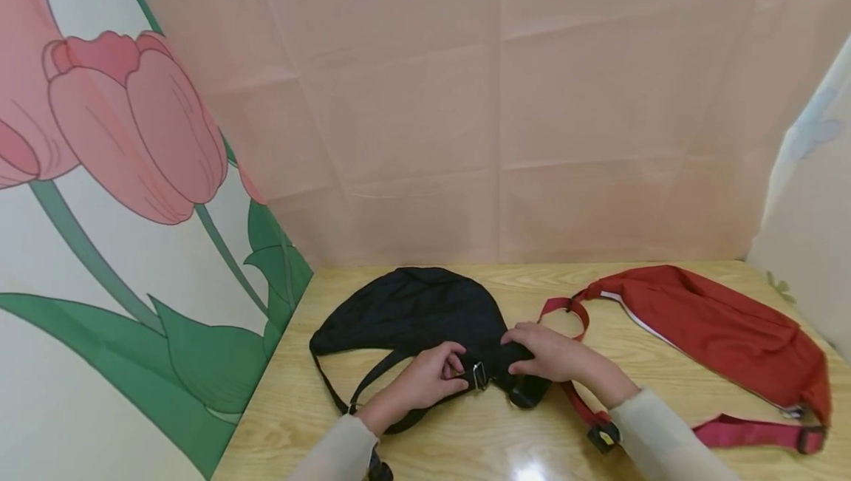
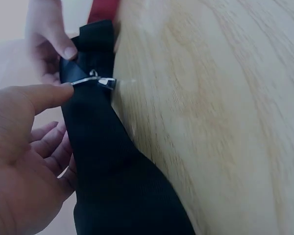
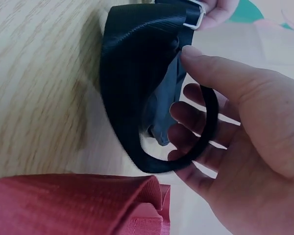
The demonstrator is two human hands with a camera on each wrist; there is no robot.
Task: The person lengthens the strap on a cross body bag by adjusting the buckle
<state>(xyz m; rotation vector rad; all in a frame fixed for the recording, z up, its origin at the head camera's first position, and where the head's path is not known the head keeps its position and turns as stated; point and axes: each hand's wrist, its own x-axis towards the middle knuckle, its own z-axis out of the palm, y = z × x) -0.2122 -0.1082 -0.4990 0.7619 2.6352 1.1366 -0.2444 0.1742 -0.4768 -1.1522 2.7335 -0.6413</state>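
Note:
A black waist bag (image 1: 412, 304) lies flat on the table, its black strap (image 2: 103, 137) running along the near side. On that strap sits a silver metal slider buckle (image 1: 479, 376). My left hand (image 1: 432, 377) pinches the strap just left of the buckle, thumb on the near face and fingers behind, as the left wrist view shows. To the right of the buckle, my right hand (image 1: 552, 352) holds the strap's end part between thumb and fingers. In the right wrist view a loop of black strap (image 3: 122, 83) curves down and passes across the right fingers.
A red waist bag (image 1: 705, 326) with a white-edged zip lies to the right. Its red strap (image 1: 751, 433) trails along the front, and a black clip (image 1: 603, 437) lies by my right sleeve. Another black clip (image 1: 379, 468) is near my left sleeve. A pink cloth wall (image 1: 499, 111) stands behind.

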